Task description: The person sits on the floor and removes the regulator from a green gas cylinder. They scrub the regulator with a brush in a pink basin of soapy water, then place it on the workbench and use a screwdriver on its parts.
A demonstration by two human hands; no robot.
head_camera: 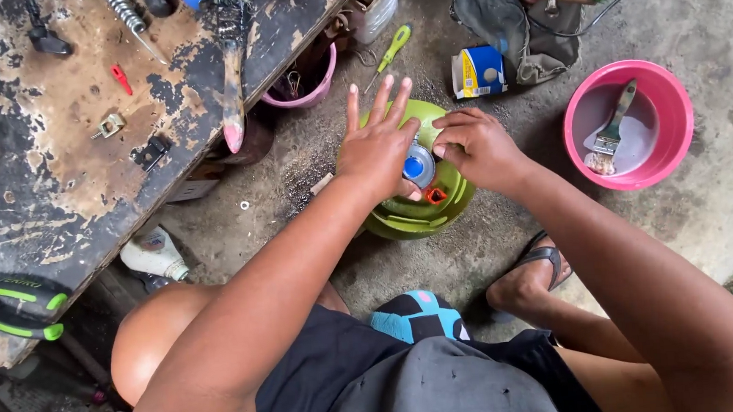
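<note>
Green, rounded metal gas cylinder (453, 194), standing upright on the grey concrete floor (706, 211) between the person's knees and seen from above. At its top sits a round blue-and-silver valve cap (418, 165), with a small orange plastic piece (436, 196) just beside it. Left hand (377, 146): palm laid over the cylinder's top, fingers spread wide and straight, the thumb side touching the cap; it grips nothing. Right hand (476, 144): fingers bent and drawn together, their tips pinching the cap's right edge. To the left, a worn, paint-flaked wooden workbench (59, 165) bears a long-handled brush with a pink tip (231, 70); black pliers with green grip stripes (12, 306) lie at its near edge. A green-handled screwdriver (391, 52) lies on the floor beyond the cylinder. Well apart to the right, a pink plastic basin (674, 102) holds a flat paintbrush (612, 131). A small blue-and-yellow box (479, 70) rests near a grey cloth bag (508, 19).
</note>
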